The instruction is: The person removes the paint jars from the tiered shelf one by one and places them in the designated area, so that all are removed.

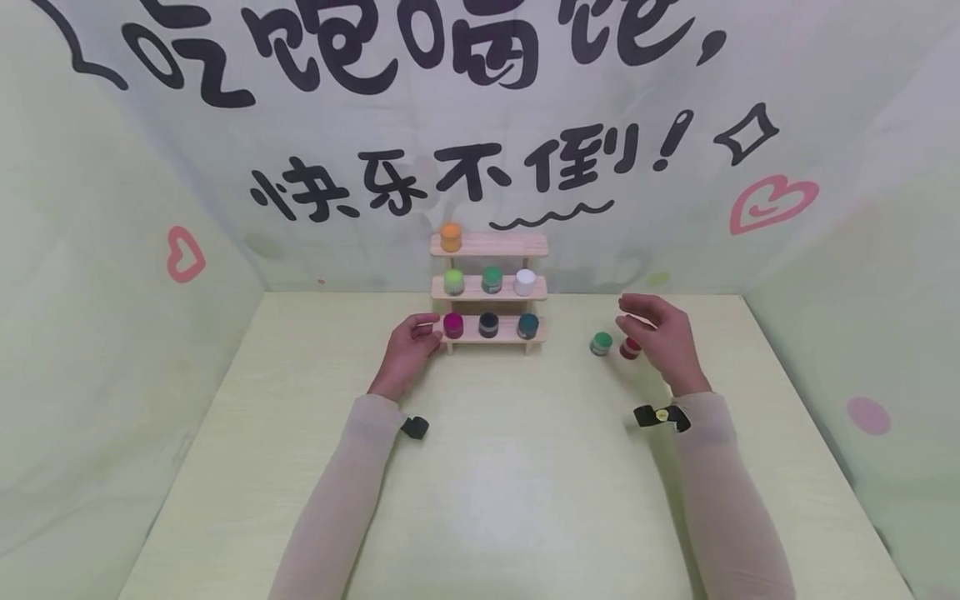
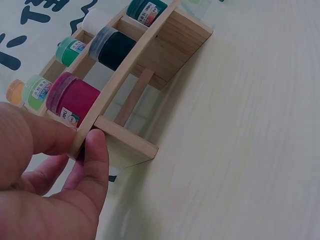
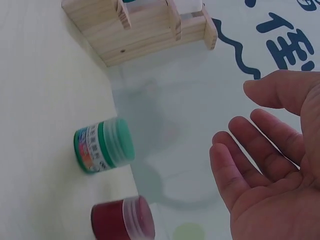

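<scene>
A three-tier wooden shelf (image 1: 504, 245) stands at the back of the table, holding small paint jars. My left hand (image 1: 405, 357) pinches the left end of its lowest tier between thumb and fingers, beside the magenta jar (image 2: 75, 97). That tier also carries a black jar (image 1: 489, 325) and a dark teal jar (image 1: 528, 326). Right of the shelf, a green jar (image 3: 102, 145) and a dark red jar (image 3: 112, 220) stand on the table. Over the dark red jar hovers my right hand (image 1: 667, 337), palm empty and fingers loosely bent; it partly covers that jar in the head view.
On the middle tier are light green (image 1: 453, 282), green (image 1: 492, 279) and white (image 1: 525, 282) jars. An orange jar (image 1: 451, 237) sits at the top tier's left end. Behind the table (image 1: 510, 483) hangs a cloth backdrop (image 1: 375, 250) with black writing; cloth also borders both sides.
</scene>
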A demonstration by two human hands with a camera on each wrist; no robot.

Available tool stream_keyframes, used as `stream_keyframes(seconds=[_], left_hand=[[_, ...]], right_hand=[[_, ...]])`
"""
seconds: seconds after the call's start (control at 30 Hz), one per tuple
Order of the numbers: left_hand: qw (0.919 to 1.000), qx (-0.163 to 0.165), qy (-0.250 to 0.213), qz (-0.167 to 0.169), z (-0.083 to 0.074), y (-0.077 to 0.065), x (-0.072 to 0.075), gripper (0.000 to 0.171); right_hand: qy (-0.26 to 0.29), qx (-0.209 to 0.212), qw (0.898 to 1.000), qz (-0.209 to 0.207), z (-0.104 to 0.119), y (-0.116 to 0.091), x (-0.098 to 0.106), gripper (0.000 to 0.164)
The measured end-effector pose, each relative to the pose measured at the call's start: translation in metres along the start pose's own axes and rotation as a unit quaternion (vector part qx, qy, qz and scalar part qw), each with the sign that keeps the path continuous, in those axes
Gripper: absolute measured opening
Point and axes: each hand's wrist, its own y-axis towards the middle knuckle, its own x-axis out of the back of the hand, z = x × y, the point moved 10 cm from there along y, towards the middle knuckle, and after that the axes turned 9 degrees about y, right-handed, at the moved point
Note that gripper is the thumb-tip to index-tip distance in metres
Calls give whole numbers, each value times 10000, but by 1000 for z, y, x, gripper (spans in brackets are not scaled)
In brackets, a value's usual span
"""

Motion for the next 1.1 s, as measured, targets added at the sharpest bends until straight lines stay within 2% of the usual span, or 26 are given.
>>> stream_keyframes(seconds=[0.13, 0.27, 0.47, 0.63, 1.1], left_hand=[[10000, 34, 64, -17, 1, 0, 0, 34], [10000, 2, -58, -11, 0, 2, -1, 35], [9998, 22, -187, -12, 1, 2, -1, 36], [9998, 19, -209, 3, 3, 3, -2, 36], [9999, -22, -130, 5, 0, 2, -2, 36]], right_hand=[[84, -4, 10000, 48, 6, 2, -8, 49], [53, 45, 10000, 43, 13, 5, -16, 48], [251, 505, 9984, 3, 29, 9, -30, 45], [375, 716, 9967, 77, 38, 12, -44, 43], [596, 951, 9933, 268, 69, 24, -92, 38]])
